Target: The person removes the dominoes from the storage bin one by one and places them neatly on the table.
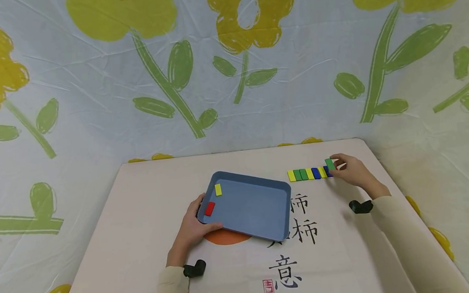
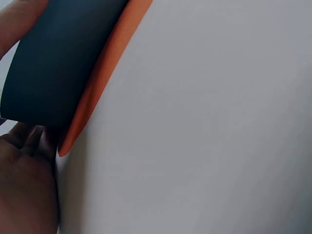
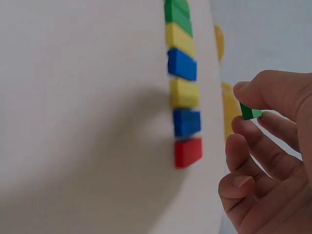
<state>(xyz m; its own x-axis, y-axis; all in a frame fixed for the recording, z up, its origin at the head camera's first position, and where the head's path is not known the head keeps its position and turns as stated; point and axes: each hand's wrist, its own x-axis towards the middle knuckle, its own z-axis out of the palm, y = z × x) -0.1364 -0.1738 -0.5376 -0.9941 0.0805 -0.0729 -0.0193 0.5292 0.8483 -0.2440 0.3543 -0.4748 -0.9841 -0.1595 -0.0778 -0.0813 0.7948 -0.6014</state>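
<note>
A blue-grey tray [image 1: 250, 204] sits at a slant in the middle, its left corner gripped by my left hand [image 1: 192, 226]. The thumb lies along the near rim; in the left wrist view other fingers reach beneath the tray's side [image 2: 53, 63]. Inside are a yellow block [image 1: 218, 189] and a red block [image 1: 209, 209]. My right hand [image 1: 353, 171] pinches a green block [image 1: 329, 164] between thumb and fingers, raised above the right end of a row of blocks [image 1: 309, 173]. That row mixes yellow, green and blue, with a red block [image 3: 188, 153] at its end in the right wrist view.
The pale table [image 1: 142, 224] carries black brushed characters [image 1: 284, 269], a red seal mark [image 1: 268, 287] and an orange round print [image 1: 227, 237] partly covered by the tray. A flower-printed cloth [image 1: 106, 96] hangs behind and at the sides.
</note>
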